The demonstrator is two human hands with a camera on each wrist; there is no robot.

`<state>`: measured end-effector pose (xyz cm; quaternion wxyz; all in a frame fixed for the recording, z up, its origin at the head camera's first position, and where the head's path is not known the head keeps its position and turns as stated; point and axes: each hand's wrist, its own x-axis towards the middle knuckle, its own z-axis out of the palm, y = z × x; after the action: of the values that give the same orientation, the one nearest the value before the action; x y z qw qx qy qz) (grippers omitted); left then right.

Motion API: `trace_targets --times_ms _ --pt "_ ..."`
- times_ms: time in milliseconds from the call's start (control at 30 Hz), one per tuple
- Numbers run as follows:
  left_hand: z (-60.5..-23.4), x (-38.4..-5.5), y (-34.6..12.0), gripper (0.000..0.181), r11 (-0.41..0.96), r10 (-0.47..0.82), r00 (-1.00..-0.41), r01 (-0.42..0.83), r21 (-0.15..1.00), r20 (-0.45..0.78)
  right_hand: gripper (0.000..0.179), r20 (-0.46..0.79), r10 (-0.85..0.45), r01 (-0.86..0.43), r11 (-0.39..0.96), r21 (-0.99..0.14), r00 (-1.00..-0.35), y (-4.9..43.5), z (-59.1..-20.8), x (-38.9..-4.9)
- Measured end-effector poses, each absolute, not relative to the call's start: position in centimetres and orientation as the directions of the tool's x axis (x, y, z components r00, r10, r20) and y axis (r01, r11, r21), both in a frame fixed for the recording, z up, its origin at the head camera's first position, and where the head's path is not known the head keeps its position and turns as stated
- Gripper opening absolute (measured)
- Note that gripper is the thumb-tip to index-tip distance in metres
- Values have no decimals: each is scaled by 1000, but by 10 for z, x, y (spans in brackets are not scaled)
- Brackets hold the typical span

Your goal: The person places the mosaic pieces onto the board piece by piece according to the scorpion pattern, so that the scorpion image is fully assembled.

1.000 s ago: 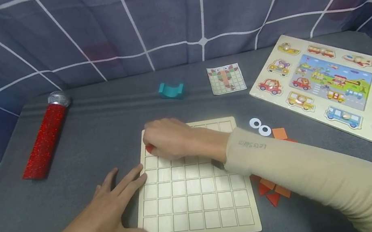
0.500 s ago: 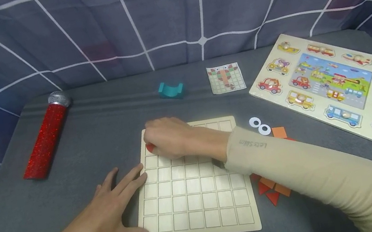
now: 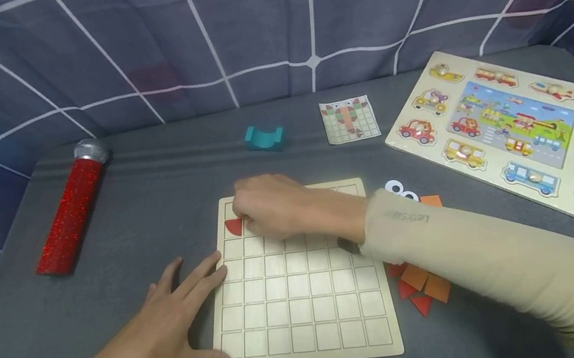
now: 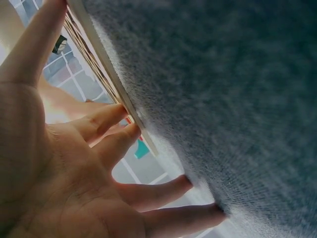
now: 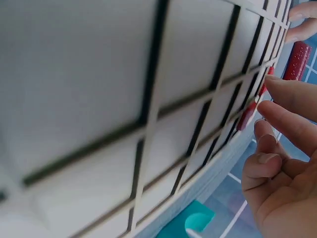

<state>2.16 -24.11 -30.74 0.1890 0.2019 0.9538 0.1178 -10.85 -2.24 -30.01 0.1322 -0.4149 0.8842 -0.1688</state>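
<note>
My left hand (image 3: pixel 162 336) lies spread along the left edge of the wooden grid board (image 3: pixel 293 317), its thumb and some fingertips touching that edge. My right hand (image 3: pixel 271 207) is over the board's upper left cells. Just left of its fingers, a red quarter-circle piece (image 3: pixel 235 227) lies in the second row of the first column. In the right wrist view, my thumb and index finger extend with a small gap between them, the other fingers bent. Another red piece (image 5: pixel 245 117) lies by the index fingertip; whether they touch is unclear. The head view hides this second piece behind the hand.
Right of the board lie red and orange pieces (image 3: pixel 416 276) and white eye discs (image 3: pixel 393 188). Behind stand a teal block (image 3: pixel 264 139) and a pattern card (image 3: pixel 350 124). A vehicle puzzle (image 3: pixel 519 134) lies at right, a red microphone (image 3: pixel 71 215) at left.
My right hand has shifted slightly right and back from the left column, uncovering the red quarter-circle piece in its cell. My left hand has stayed still.
</note>
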Motion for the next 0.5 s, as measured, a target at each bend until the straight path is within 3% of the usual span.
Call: trace_targets --times_ms 500 --pt "-306 21 -240 118 902 401 -846 298 313 -352 26 -36 -751 -669 607 -429 -659 41 -294 -105"
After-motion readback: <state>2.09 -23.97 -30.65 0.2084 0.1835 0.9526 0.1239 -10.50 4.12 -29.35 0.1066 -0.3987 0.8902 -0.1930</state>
